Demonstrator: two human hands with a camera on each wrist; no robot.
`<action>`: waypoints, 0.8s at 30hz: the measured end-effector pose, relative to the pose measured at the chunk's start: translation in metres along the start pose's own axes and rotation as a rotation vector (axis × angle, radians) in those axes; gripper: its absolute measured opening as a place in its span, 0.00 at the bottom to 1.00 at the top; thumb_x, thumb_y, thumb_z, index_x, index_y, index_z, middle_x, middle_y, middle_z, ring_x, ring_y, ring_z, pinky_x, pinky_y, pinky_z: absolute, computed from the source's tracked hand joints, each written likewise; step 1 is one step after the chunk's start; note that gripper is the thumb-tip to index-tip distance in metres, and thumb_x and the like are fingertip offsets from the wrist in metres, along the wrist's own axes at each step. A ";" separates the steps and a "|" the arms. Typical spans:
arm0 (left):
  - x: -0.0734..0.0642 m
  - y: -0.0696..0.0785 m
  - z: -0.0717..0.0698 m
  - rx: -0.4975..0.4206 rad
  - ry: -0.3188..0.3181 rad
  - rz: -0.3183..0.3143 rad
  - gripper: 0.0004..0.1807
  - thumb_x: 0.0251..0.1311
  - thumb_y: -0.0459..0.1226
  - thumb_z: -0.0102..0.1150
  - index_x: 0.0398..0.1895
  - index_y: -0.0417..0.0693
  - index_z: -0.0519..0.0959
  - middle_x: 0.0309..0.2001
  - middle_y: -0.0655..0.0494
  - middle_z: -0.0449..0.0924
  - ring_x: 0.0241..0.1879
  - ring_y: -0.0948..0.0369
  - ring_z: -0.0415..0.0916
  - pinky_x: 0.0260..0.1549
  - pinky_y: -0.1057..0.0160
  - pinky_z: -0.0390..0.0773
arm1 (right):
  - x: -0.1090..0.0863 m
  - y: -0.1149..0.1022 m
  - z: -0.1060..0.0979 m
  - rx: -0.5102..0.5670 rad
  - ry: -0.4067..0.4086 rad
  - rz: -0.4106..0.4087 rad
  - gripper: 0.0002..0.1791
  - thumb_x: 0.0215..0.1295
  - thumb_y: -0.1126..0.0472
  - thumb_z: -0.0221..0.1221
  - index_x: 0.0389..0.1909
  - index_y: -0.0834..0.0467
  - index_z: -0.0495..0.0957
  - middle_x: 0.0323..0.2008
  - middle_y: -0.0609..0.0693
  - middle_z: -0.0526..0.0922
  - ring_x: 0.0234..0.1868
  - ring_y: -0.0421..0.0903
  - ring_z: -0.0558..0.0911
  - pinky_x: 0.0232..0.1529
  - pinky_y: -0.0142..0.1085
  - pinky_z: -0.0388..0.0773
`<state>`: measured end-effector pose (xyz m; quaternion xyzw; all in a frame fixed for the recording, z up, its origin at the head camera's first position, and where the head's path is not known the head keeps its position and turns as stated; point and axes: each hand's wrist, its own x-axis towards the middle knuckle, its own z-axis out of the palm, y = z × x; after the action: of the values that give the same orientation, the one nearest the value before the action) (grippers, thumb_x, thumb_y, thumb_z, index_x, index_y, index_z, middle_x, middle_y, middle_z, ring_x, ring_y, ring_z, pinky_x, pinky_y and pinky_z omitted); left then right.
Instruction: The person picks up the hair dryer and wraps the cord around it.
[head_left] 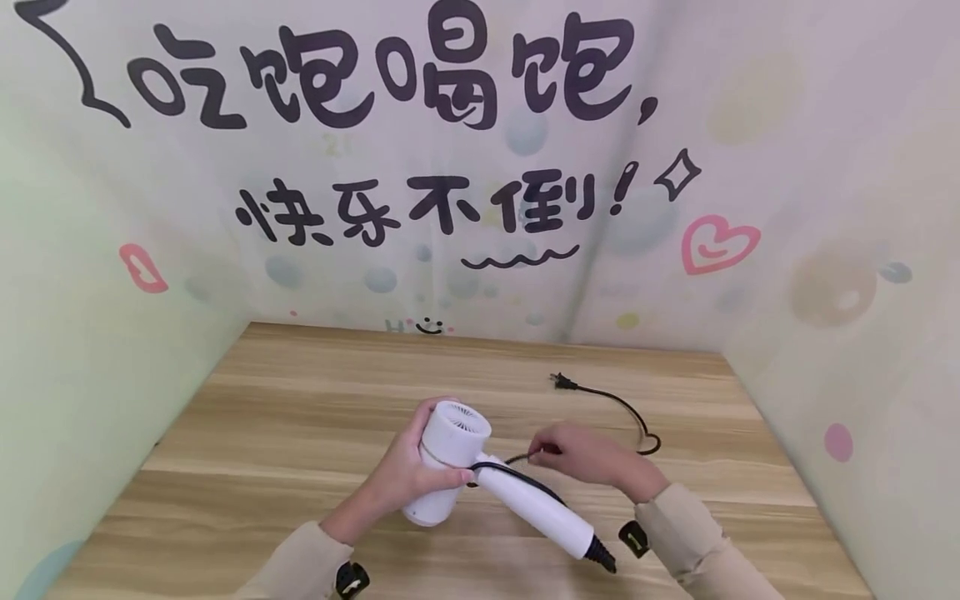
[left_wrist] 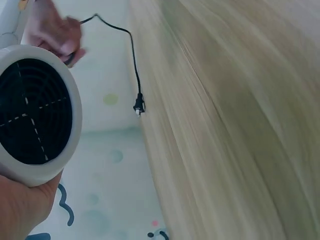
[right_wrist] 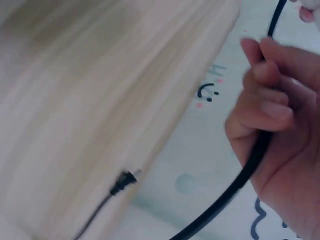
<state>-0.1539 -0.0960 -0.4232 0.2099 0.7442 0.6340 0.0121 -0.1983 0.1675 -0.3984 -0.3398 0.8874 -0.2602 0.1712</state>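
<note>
A white hair dryer (head_left: 532, 508) is held above the table, its handle slanting down to the right. My left hand (head_left: 411, 467) grips the barrel, thumb near the joint with the handle. In the left wrist view the dryer's round dark grille (left_wrist: 37, 112) faces the camera. The black power cord (head_left: 517, 477) runs along the handle and crosses near the joint. My right hand (head_left: 573, 452) pinches the cord to the right of the barrel; in the right wrist view its fingers (right_wrist: 265, 107) curl round the cord (right_wrist: 235, 187).
The loose end of the cord curves over the wooden table (head_left: 360, 367) to a two-pin plug (head_left: 562, 382) toward the back right. Behind the table stands a wall (head_left: 465, 292) with printed lettering, and side walls flank it.
</note>
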 end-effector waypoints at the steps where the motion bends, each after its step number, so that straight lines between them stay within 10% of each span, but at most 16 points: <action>1: 0.000 -0.001 0.000 0.025 -0.006 0.003 0.44 0.38 0.34 0.73 0.61 0.50 0.60 0.43 0.47 0.78 0.35 0.63 0.77 0.35 0.61 0.78 | 0.001 -0.001 -0.003 -0.018 0.031 0.004 0.07 0.65 0.62 0.55 0.35 0.60 0.80 0.25 0.46 0.79 0.22 0.31 0.69 0.24 0.27 0.69; 9: 0.004 -0.004 0.007 0.246 -0.006 -0.024 0.47 0.35 0.41 0.76 0.62 0.53 0.60 0.39 0.53 0.79 0.33 0.63 0.76 0.32 0.65 0.77 | 0.004 -0.032 -0.016 -0.077 0.278 0.078 0.05 0.65 0.61 0.55 0.33 0.58 0.76 0.21 0.43 0.74 0.20 0.35 0.67 0.21 0.27 0.67; 15: 0.006 -0.001 0.009 0.264 0.111 -0.108 0.48 0.32 0.39 0.76 0.62 0.53 0.60 0.40 0.54 0.78 0.32 0.62 0.76 0.30 0.64 0.77 | 0.004 -0.058 -0.013 -0.119 0.447 0.073 0.04 0.63 0.62 0.57 0.32 0.59 0.76 0.20 0.44 0.75 0.19 0.35 0.66 0.20 0.27 0.65; 24: 0.007 -0.003 0.010 0.310 0.253 -0.159 0.48 0.35 0.41 0.75 0.63 0.54 0.58 0.38 0.51 0.78 0.31 0.61 0.76 0.28 0.63 0.76 | 0.006 -0.083 -0.001 -0.117 0.507 0.082 0.06 0.62 0.59 0.58 0.31 0.58 0.75 0.15 0.41 0.71 0.15 0.34 0.63 0.16 0.26 0.61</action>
<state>-0.1582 -0.0846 -0.4260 0.0685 0.8425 0.5305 -0.0638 -0.1606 0.1113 -0.3500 -0.2370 0.9285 -0.2780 -0.0661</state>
